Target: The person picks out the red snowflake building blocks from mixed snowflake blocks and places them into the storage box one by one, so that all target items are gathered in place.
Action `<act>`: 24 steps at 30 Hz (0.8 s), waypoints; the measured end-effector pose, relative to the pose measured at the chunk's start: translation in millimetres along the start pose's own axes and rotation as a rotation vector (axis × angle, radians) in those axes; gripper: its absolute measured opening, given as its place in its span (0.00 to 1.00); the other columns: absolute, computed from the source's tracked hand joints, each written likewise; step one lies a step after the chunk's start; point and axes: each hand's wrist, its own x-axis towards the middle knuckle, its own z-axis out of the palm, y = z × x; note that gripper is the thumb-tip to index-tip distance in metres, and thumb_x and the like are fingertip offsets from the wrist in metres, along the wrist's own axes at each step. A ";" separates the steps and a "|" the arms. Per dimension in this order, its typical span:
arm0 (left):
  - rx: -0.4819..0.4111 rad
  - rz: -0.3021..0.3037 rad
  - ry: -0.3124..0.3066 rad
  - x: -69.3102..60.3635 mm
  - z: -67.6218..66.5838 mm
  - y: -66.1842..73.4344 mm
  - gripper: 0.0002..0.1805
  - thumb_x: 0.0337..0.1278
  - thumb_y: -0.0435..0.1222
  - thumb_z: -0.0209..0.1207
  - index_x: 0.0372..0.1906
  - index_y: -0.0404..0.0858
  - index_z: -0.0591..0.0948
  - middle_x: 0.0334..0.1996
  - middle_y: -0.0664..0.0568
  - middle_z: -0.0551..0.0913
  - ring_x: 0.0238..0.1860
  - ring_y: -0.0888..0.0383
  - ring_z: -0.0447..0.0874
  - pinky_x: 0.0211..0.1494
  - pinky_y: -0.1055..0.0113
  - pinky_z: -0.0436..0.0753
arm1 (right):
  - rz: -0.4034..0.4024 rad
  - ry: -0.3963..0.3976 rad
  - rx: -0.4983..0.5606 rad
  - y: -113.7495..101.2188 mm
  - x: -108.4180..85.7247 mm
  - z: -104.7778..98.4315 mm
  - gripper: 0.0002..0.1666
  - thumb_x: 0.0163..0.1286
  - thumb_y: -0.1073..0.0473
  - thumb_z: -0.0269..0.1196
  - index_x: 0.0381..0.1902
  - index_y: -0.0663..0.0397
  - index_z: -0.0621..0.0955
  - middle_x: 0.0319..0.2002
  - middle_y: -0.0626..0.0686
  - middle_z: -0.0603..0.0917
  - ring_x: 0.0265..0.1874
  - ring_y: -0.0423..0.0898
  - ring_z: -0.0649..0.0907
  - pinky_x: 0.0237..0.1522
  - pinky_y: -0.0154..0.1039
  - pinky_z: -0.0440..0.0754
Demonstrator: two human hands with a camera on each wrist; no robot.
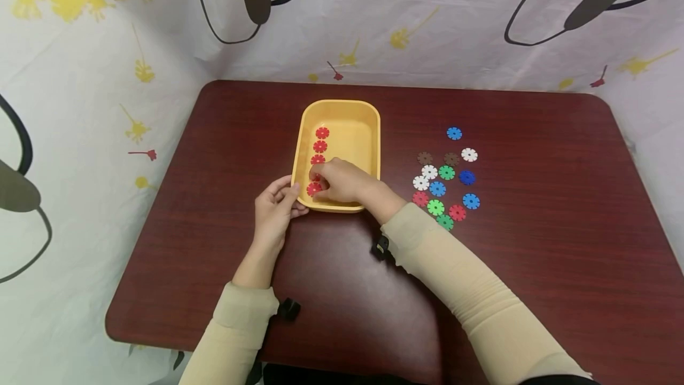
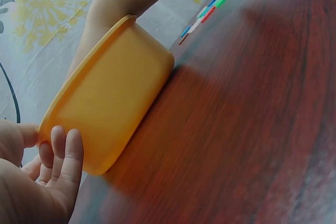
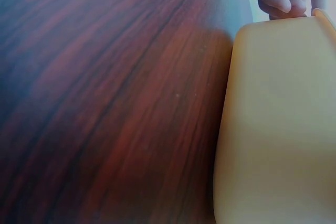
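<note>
Right hand [image 1: 344,182], in the head view, dips into the yellow tray [image 1: 352,129] on the bench [image 1: 545,195], its fingers bent over the near end of a column of red discs [image 1: 320,146] along the tray's left side. Whether they pinch a disc I cannot tell, since the hand covers the spot. A dragging knuckle could knock the column crooked, the discs lying so close together. Loose discs [image 1: 437,188] lie right of the tray, and the right sleeve [image 1: 465,278] runs just beside the nearest green disc [image 1: 445,222]; a careless sweep of that arm might scatter them.

From the left wrist, the left hand [image 1: 275,210] grips the tray at its corner, thumb at the rim, fingers against the outer wall. That hold is at one corner only, so an uneven pull could swivel or tip the tray and slide the column out of line.

From the right wrist, the tray's outer wall fills the right side and the right fingertips are out of sight. A slip there would likely come from poor purchase on thin, flat discs.
</note>
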 end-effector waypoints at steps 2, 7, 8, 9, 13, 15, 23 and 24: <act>0.003 -0.002 0.000 0.1 0.2 0.2 0.18 0.69 0.29 0.61 0.60 0.28 0.78 0.28 0.46 0.82 0.20 0.61 0.83 0.29 0.66 0.90 | -0.001 0.006 0.001 0.2 -0.6 -0.4 0.16 0.64 0.53 0.74 0.44 0.54 0.83 0.23 0.47 0.79 0.24 0.43 0.77 0.28 0.36 0.74; 0.004 0.003 -0.007 0.2 0.1 0.0 0.17 0.69 0.29 0.61 0.60 0.28 0.78 0.27 0.46 0.82 0.20 0.61 0.83 0.28 0.66 0.90 | -0.029 0.062 0.025 1.6 -0.6 -0.6 0.14 0.65 0.53 0.73 0.42 0.54 0.83 0.23 0.47 0.78 0.23 0.42 0.77 0.27 0.36 0.74; 0.003 0.006 -0.009 0.3 0.1 -0.1 0.17 0.69 0.29 0.61 0.60 0.28 0.78 0.27 0.47 0.82 0.20 0.61 0.83 0.28 0.66 0.90 | -0.038 0.083 0.037 1.6 -0.7 -1.1 0.14 0.64 0.53 0.73 0.41 0.54 0.83 0.23 0.47 0.78 0.23 0.42 0.77 0.28 0.36 0.74; 0.001 0.009 -0.009 0.1 0.2 -0.1 0.17 0.69 0.29 0.61 0.59 0.28 0.78 0.27 0.47 0.82 0.20 0.61 0.83 0.28 0.66 0.90 | -0.047 0.104 0.049 1.7 -0.8 -1.5 0.13 0.64 0.53 0.73 0.40 0.54 0.83 0.23 0.46 0.78 0.23 0.42 0.77 0.28 0.36 0.74; 0.001 0.014 -0.010 0.3 0.1 -0.4 0.17 0.69 0.29 0.61 0.59 0.28 0.78 0.27 0.48 0.82 0.20 0.62 0.83 0.28 0.67 0.89 | -0.076 0.166 0.087 -0.2 -2.4 -4.9 0.13 0.65 0.55 0.73 0.42 0.55 0.84 0.24 0.46 0.79 0.25 0.42 0.77 0.30 0.36 0.76; 0.002 0.013 -0.009 0.4 0.0 -0.1 0.17 0.69 0.30 0.62 0.59 0.28 0.78 0.27 0.48 0.82 0.20 0.61 0.83 0.28 0.66 0.90 | -0.085 0.184 0.091 -1.1 -3.4 -6.3 0.14 0.66 0.55 0.72 0.43 0.57 0.84 0.25 0.45 0.80 0.25 0.42 0.77 0.32 0.36 0.77; -0.002 0.010 -0.005 -0.1 0.1 0.9 0.18 0.69 0.30 0.61 0.59 0.28 0.78 0.26 0.48 0.82 0.20 0.61 0.83 0.28 0.66 0.90 | -0.096 0.224 0.091 -1.6 -5.7 -9.0 0.16 0.66 0.55 0.72 0.48 0.58 0.84 0.30 0.46 0.82 0.30 0.42 0.79 0.37 0.35 0.79; -0.004 0.010 -0.006 0.0 0.2 0.9 0.18 0.69 0.30 0.62 0.59 0.28 0.78 0.26 0.48 0.82 0.20 0.61 0.83 0.28 0.66 0.90 | -0.094 0.231 0.093 -1.5 -6.0 -9.8 0.17 0.66 0.55 0.72 0.48 0.58 0.84 0.31 0.47 0.82 0.31 0.42 0.80 0.38 0.35 0.79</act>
